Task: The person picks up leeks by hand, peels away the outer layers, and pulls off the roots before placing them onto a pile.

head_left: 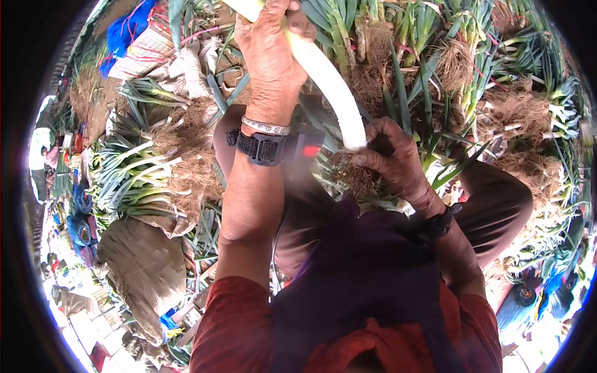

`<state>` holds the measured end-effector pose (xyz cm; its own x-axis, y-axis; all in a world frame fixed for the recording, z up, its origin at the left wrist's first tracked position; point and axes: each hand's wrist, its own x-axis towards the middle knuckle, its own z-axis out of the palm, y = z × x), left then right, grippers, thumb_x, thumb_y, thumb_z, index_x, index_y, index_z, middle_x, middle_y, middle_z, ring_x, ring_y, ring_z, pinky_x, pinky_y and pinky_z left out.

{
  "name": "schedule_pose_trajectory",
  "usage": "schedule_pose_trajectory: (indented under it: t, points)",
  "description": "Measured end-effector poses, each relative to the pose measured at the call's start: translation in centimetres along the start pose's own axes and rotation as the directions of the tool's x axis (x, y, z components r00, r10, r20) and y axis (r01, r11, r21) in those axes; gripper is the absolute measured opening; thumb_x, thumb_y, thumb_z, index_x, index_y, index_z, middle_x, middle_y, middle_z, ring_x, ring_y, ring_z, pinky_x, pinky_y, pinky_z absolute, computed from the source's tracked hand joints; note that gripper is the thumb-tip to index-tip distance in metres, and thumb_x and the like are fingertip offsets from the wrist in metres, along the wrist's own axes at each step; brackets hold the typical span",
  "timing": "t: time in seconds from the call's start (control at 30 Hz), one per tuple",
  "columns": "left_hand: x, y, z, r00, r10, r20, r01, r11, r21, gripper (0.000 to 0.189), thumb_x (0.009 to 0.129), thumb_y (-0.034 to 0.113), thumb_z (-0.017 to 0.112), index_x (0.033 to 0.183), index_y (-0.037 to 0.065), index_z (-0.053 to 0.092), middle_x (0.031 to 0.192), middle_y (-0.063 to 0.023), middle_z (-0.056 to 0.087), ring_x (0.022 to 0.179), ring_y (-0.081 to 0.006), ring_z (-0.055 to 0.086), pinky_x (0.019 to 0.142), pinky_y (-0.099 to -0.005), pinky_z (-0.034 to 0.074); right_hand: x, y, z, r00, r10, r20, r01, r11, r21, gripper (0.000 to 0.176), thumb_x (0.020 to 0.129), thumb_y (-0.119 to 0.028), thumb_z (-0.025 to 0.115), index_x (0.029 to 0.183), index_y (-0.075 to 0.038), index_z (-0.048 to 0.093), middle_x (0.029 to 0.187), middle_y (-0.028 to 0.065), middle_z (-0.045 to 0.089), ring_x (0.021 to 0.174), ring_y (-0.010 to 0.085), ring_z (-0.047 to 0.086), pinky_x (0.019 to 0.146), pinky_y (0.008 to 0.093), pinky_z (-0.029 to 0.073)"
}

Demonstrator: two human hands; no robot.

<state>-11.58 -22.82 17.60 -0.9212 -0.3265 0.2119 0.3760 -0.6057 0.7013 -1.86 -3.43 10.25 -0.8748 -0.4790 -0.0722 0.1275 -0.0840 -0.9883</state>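
Closest in, a dark cloth [367,273] covers the lap, with red sleeves on both sides. Just above it the right hand [395,161] is curled tight at the base of 1 leek [329,81], its fingers pinching where the white stalk meets the tangled roots [356,180]. The roots hang just below that hand, over the cloth.

From there the leek's long axis runs up and to the left, bending slightly, away from the body. Farther out, the left hand [270,43] is wrapped shut around the upper stalk, its thumb over the top. That wrist wears a bracelet [266,127] and a black strap [261,148]. So the right hand is the nearer one, at the root end. The left hand is the farther one, toward the leaf end, which leaves the picture.

Beyond both hands, heaps [134,168] of leeks with brown roots ring the person. A sack [143,267] lies to the left.
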Motion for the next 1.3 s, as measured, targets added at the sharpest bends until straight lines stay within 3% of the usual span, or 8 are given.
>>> schedule_pose_trajectory:
  t: [0.13, 0.3, 0.43, 0.7, 0.83, 0.93, 1.13, 1.3]
  points:
    - [0.0, -0.1, -0.5, 0.998, 0.023, -0.051, -0.020, 0.998, 0.061, 0.024, 0.093, 0.025, 0.066, 0.110, 0.010, 0.058, 0.076, 0.0039, 0.046, 0.062, -0.0055, 0.046, 0.051, -0.0208, 0.040, -0.1, 1.4, 0.4, 0.996, -0.065, -0.055, 0.063, 0.997, -0.034, 0.029, 0.081, -0.009, 0.076, 0.097, -0.005, 0.052, 0.096, 0.0023, 0.059, 0.095, 0.0105, 0.060, 0.082, 0.0278, 0.050]
    - [0.3, 0.1, -1.4, 0.991, 0.035, -0.130, -0.021, 0.994, 0.109, 0.021, 0.091, 0.026, 0.067, 0.098, 0.009, 0.059, 0.077, 0.0013, 0.053, 0.061, -0.0080, 0.051, 0.049, -0.0237, 0.042, 0.0, -0.3, 1.3, 0.993, -0.081, -0.087, 0.047, 0.940, -0.338, 0.025, 0.084, -0.009, 0.073, 0.098, -0.005, 0.053, 0.093, 0.0028, 0.059, 0.088, 0.0097, 0.060, 0.074, 0.0270, 0.050]
    - [-0.1, -0.3, -1.4, 0.991, 0.062, -0.121, -0.060, 0.998, 0.014, 0.017, 0.090, 0.022, 0.067, 0.093, 0.006, 0.059, 0.072, 0.0007, 0.055, 0.059, -0.0104, 0.054, 0.047, -0.0269, 0.044, 0.4, -1.3, 2.1, 0.996, 0.054, -0.065, -0.066, 0.975, -0.210, 0.023, 0.084, -0.009, 0.072, 0.098, -0.004, 0.054, 0.089, 0.0030, 0.060, 0.079, 0.0089, 0.058, 0.071, 0.0269, 0.048]
    - [-0.7, -1.5, -1.6, 0.976, 0.215, -0.031, -0.208, 0.965, 0.161, 0.017, 0.091, 0.011, 0.062, 0.106, 0.006, 0.058, 0.075, -0.0024, 0.060, 0.053, -0.0115, 0.056, 0.044, -0.0236, 0.047, 0.7, 1.1, 2.8, 0.993, -0.078, -0.090, 0.031, 0.899, -0.437, 0.022, 0.083, -0.007, 0.072, 0.094, -0.002, 0.054, 0.084, 0.0061, 0.060, 0.075, 0.0092, 0.055, 0.069, 0.0270, 0.047]
    - [-0.5, -2.1, -2.3, 0.971, 0.238, -0.023, -0.232, 0.962, 0.147, 0.019, 0.091, 0.007, 0.061, 0.109, 0.005, 0.057, 0.076, -0.0020, 0.059, 0.054, -0.0102, 0.056, 0.046, -0.0229, 0.048, 0.7, 1.7, 2.8, 0.948, -0.316, 0.035, 0.273, 0.751, -0.602, 0.028, 0.076, -0.002, 0.075, 0.093, -0.004, 0.053, 0.082, 0.0089, 0.058, 0.074, 0.0172, 0.059, 0.067, 0.0289, 0.048]
    - [0.1, -2.7, -2.8, 0.932, 0.360, -0.032, -0.341, 0.905, 0.254, 0.020, 0.092, 0.004, 0.057, 0.111, 0.003, 0.056, 0.077, -0.0018, 0.060, 0.057, -0.0095, 0.056, 0.047, -0.0227, 0.049, 0.3, 0.6, 3.0, 0.823, -0.454, 0.342, 0.548, 0.475, -0.688, 0.035, 0.072, 0.001, 0.077, 0.096, -0.006, 0.052, 0.085, 0.0103, 0.057, 0.075, 0.0252, 0.060, 0.063, 0.0325, 0.050]
    - [0.7, -2.9, -3.9, 0.957, 0.272, -0.104, -0.213, 0.898, 0.386, 0.025, 0.092, 0.003, 0.055, 0.118, 0.004, 0.054, 0.080, -0.0022, 0.060, 0.059, -0.0098, 0.056, 0.049, -0.0219, 0.048, 1.0, 1.4, 3.6, 0.894, -0.427, 0.136, 0.370, 0.534, -0.760, 0.034, 0.074, -0.003, 0.074, 0.099, -0.007, 0.052, 0.097, 0.0126, 0.057, 0.078, 0.0280, 0.064, 0.059, 0.0355, 0.052]
    - [1.0, -3.8, -4.5, 0.915, 0.401, -0.047, -0.363, 0.868, 0.340, 0.021, 0.093, 0.003, 0.054, 0.113, 0.004, 0.053, 0.079, -0.0018, 0.059, 0.062, -0.0116, 0.056, 0.054, -0.0253, 0.048, 0.4, -0.2, 3.3, 0.873, -0.271, 0.405, 0.478, 0.313, -0.821, 0.029, 0.080, -0.005, 0.066, 0.106, -0.006, 0.053, 0.101, 0.0126, 0.057, 0.082, 0.0281, 0.065, 0.066, 0.0367, 0.054]
